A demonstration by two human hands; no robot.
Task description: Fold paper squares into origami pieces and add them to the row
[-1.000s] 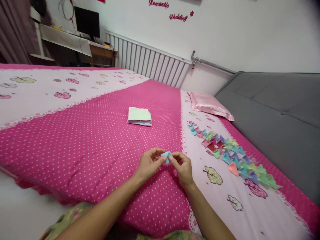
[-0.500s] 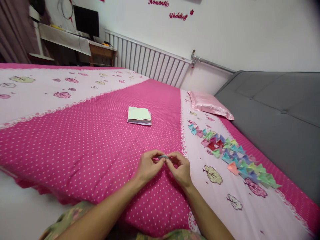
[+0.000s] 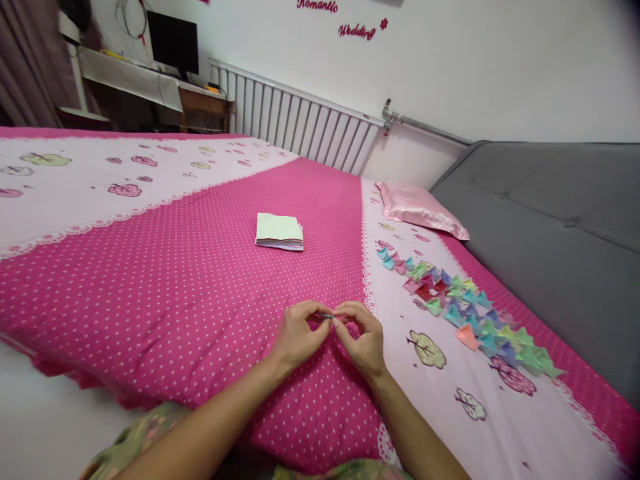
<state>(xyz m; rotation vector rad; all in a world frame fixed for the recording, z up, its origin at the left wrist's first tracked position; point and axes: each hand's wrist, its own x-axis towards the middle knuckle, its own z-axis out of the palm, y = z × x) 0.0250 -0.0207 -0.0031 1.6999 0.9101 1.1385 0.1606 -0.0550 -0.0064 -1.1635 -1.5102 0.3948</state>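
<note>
My left hand and my right hand meet fingertip to fingertip over the pink dotted bedspread. Both pinch a small folded piece of light blue paper, of which only a thin sliver shows between the fingers. A stack of square paper sheets with a pale green top lies farther up the bed. To the right, several folded paper pieces in blue, green, pink and red lie in a row on the pale part of the cover.
A pink satin pillow lies at the head of the bed by a grey padded headboard. A white radiator runs along the far wall, with a desk and dark monitor at the back left.
The blue paper piece, plainly visible a second ago, is now closed in between my fingers and nearly hidden. Both hands have drawn together and barely shifted.
</note>
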